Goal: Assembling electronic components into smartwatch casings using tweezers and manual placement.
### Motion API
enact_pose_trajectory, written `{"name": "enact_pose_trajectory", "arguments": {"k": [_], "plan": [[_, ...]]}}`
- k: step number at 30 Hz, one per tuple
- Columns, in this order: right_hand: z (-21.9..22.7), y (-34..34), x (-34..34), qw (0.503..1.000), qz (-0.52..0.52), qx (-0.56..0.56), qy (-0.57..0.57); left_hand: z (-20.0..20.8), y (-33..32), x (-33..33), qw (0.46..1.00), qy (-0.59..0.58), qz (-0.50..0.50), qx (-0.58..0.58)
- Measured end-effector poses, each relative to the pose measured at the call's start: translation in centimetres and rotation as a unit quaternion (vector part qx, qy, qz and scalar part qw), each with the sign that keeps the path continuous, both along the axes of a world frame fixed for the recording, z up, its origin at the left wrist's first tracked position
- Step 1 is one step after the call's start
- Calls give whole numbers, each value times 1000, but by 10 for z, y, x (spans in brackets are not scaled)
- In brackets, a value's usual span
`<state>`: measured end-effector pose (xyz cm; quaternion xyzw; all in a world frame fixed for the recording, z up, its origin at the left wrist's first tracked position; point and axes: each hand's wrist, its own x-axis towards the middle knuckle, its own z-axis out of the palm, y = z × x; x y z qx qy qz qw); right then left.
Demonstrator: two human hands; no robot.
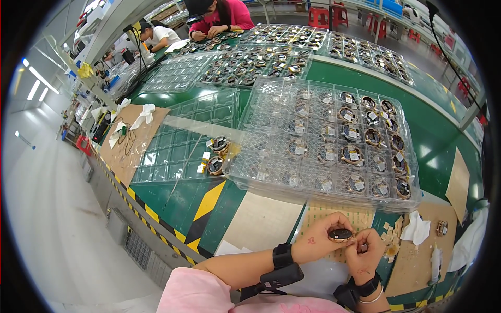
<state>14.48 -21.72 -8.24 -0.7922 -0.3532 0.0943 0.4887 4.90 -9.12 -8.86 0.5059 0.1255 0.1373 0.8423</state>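
My left hand (315, 241) is closed around a round watch case (340, 235) with a dark face and a gold-coloured rim, held over the near edge of the bench. Close beside it on the right, my right hand (366, 259) has its fingers pinched together at the case's edge. What those fingers hold, if anything, is hidden. Under both hands lies a sheet with rows of small tan adhesive pieces (318, 215). Beyond them stands a stack of clear plastic trays (261, 112), its right-hand compartments filled with round watch cases with white labels.
At left, a clear tray (182, 156) has several watch parts (215, 165) by its right edge. A brown board (417, 266) at right bears a white cloth (416, 228), tan scraps (391, 240) and another watch case (442, 228). Two people work at the far left.
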Motion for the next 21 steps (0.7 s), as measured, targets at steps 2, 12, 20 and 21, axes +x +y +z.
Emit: {"name": "enact_pose_trajectory", "arguments": {"k": [2,12,20,21], "plan": [[1,1,0,1000,-1,2,-7,0,1,1,1000,0,1,3],[3,0,-4,1000,13,13,-14,-4,3,-1,1000,12,-21,-15],[2,-1,-3,999,20,24,-13,-2,3,-1,999,-12,-12,-38],[3,-1,-3,999,21,27,-18,-2,3,0,999,-11,-11,-39]]}}
